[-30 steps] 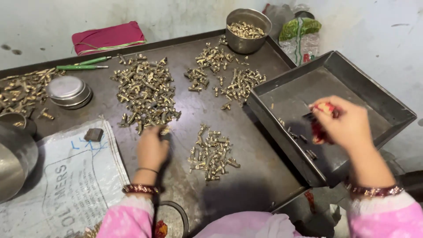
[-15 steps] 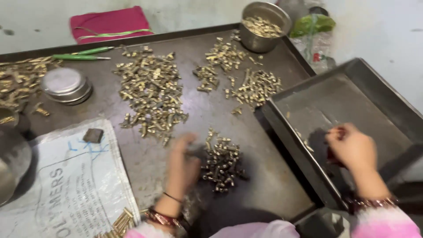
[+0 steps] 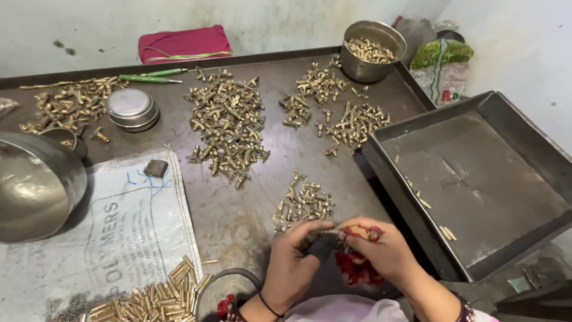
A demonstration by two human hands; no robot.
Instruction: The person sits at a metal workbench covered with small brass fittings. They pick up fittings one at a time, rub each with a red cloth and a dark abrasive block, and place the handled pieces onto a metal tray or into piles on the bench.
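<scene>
My left hand (image 3: 296, 257) and my right hand (image 3: 381, 249) meet near the front edge of the dark metal table (image 3: 238, 214). Together they pinch a small brass part (image 3: 330, 231) between the fingertips. A red cloth (image 3: 356, 265) is tucked under my right hand. Just beyond the hands lies a small heap of brass fittings (image 3: 304, 201). A larger heap (image 3: 228, 124) sits at the table's middle, and another heap (image 3: 339, 113) spreads at the far right.
A large dark tray (image 3: 476, 179) with a few brass pins stands to the right. A steel bowl (image 3: 370, 50) of parts is at the back, a big steel bowl (image 3: 33, 185) at left, and brass tubes (image 3: 149, 298) lie on a printed sack (image 3: 113, 226).
My right hand has come back from the tray toward my body. My left hand left the small heap, and both hands now join on a brass part. The camera view shifted.
</scene>
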